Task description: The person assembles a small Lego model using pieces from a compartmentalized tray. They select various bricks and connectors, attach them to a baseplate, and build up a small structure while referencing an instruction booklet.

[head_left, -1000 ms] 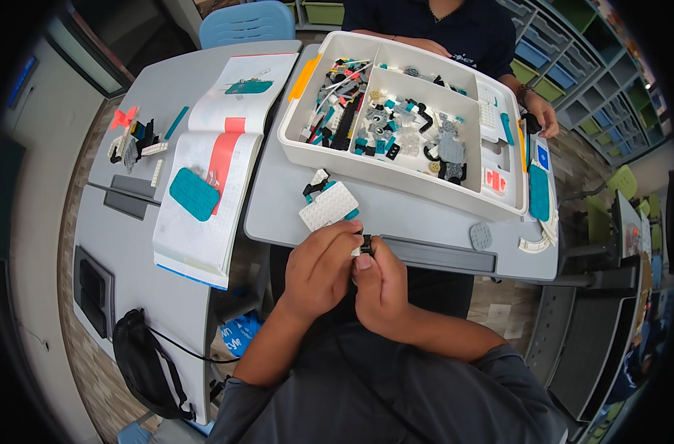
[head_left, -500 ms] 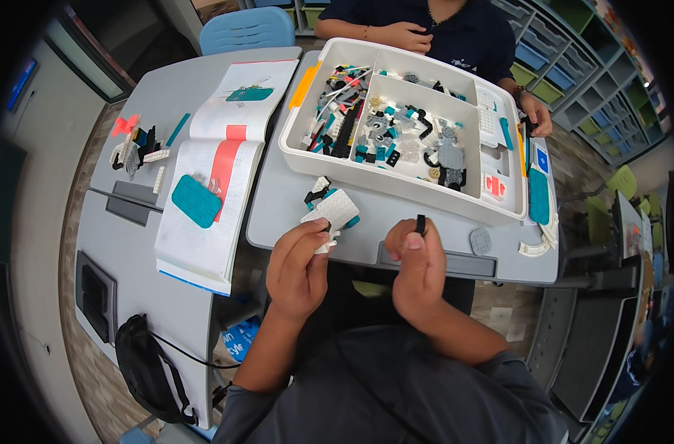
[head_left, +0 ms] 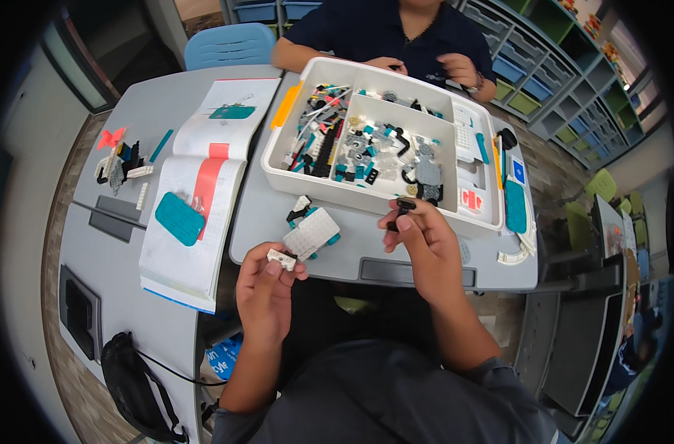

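Observation:
My left hand (head_left: 265,292) pinches a small white building brick (head_left: 282,260) with holes and a bit of black at its edge. Just beyond those fingers, a partly built model with a white studded plate (head_left: 312,233) and black and teal parts lies on the grey table. Held up in front of the sorting tray, my right hand (head_left: 435,255) grips a small black building piece (head_left: 406,204) between thumb and fingers. Its exact shape is partly covered by the fingers.
A white sorting tray (head_left: 318,186) full of loose bricks stands ahead. An open instruction book (head_left: 170,277) lies to the left, bearing a teal plate (head_left: 179,219). Farther left sits a small built model (head_left: 122,164). Across the table is another person (head_left: 381,33); a black bag (head_left: 133,385) lies lower left.
My right hand has risen and turned, showing the black piece more fully. My left hand has moved down and left, turning the white brick into view. The other person's hands have shifted.

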The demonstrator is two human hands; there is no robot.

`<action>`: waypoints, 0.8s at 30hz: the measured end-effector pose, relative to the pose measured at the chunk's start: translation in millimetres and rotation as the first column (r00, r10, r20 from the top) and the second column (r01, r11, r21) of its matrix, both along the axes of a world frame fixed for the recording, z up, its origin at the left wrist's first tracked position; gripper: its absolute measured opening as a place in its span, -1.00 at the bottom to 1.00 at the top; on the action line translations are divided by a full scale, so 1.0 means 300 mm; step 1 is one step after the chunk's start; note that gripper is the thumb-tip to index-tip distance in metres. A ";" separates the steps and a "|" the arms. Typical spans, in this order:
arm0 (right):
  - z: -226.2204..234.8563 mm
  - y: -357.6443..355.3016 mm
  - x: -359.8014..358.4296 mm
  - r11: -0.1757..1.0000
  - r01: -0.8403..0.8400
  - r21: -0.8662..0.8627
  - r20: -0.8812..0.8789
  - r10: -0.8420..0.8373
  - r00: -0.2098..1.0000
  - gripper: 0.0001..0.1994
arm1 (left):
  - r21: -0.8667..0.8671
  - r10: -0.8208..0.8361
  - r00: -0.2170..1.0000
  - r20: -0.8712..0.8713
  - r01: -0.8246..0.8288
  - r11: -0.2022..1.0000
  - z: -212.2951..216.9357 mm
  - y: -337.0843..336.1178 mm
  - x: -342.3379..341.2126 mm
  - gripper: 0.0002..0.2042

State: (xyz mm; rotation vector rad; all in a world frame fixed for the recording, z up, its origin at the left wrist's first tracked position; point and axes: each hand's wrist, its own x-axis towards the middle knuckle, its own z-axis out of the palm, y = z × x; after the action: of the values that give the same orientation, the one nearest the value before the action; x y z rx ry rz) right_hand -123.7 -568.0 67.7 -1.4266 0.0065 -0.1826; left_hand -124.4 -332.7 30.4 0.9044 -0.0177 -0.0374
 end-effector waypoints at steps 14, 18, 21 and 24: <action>0.025 -0.135 -0.006 0.953 -0.080 -0.291 -0.064 0.064 0.996 -0.73 | 0.039 -0.121 0.992 -0.022 0.122 0.992 0.002 -0.013 -0.010 -0.72; 0.092 -0.236 0.167 0.697 0.061 -0.714 0.008 -0.079 0.997 -0.74 | 0.123 -0.128 0.991 0.032 0.123 0.985 -0.003 -0.007 -0.012 -0.72; 0.062 -0.317 0.322 0.345 0.093 -0.934 0.040 -0.157 0.987 -0.75 | 0.142 -0.134 0.990 0.048 0.126 0.982 0.011 -0.032 -0.008 -0.71; 0.049 -0.321 0.377 0.188 0.049 -0.981 0.021 -0.147 0.989 -0.75 | 0.155 -0.124 0.991 0.055 0.114 0.981 0.024 -0.045 -0.013 -0.71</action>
State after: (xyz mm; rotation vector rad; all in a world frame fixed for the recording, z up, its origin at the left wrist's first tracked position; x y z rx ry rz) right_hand -10.5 -664.2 82.4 -2.8092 0.0567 -0.2541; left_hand -128.4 -346.2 37.6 1.0557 -0.1306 -0.1220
